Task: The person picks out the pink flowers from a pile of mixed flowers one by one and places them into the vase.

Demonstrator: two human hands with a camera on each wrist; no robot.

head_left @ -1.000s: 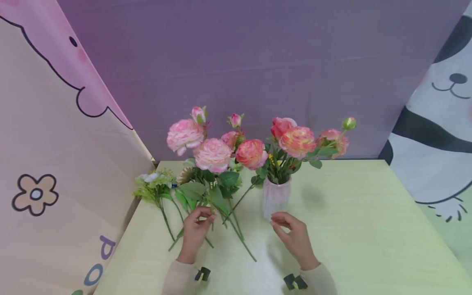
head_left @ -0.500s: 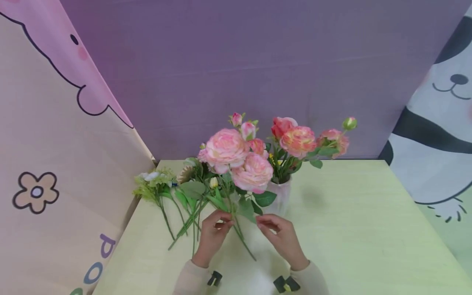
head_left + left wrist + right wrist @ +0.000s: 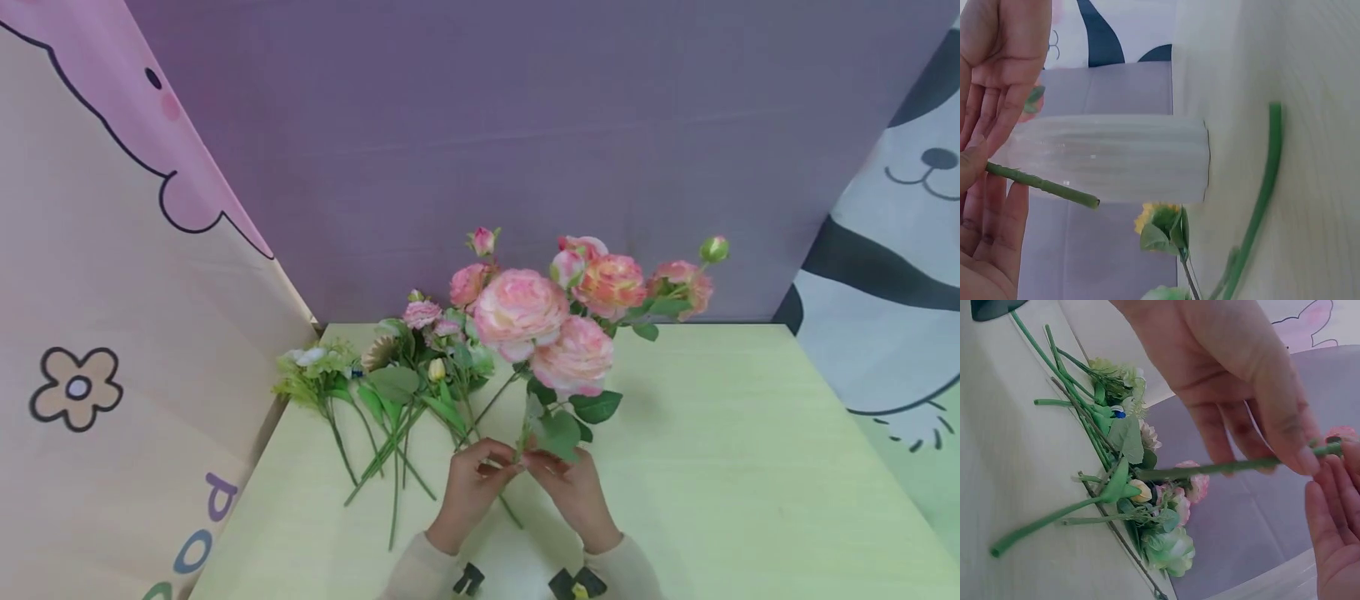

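My left hand (image 3: 468, 492) pinches the stem of a pink peony spray with two large blooms (image 3: 521, 312) and a bud. My right hand (image 3: 576, 496) meets it fingertip to fingertip and pinches the same stem just above. In the right wrist view the green stem (image 3: 1210, 470) runs out between the left thumb and fingers. Its cut end (image 3: 1088, 199) shows bare in the left wrist view. Behind the hands stands a pale ribbed vase (image 3: 1116, 156), hidden in the head view by blooms, leaves and hands. Coral peonies (image 3: 611, 283) rise from it.
Left on the pale table (image 3: 750, 467) lie several loose flower stems, among them a white-and-green spray (image 3: 311, 367), a yellow bud (image 3: 437, 370) and small pink blooms (image 3: 422, 314). A purple backdrop (image 3: 525, 125) closes off the back; printed cloths hang at both sides.
The left hand has carried the pink peony spray rightward, from above the loose stems to in front of the vase. The right hand has come left and now holds the stem too.
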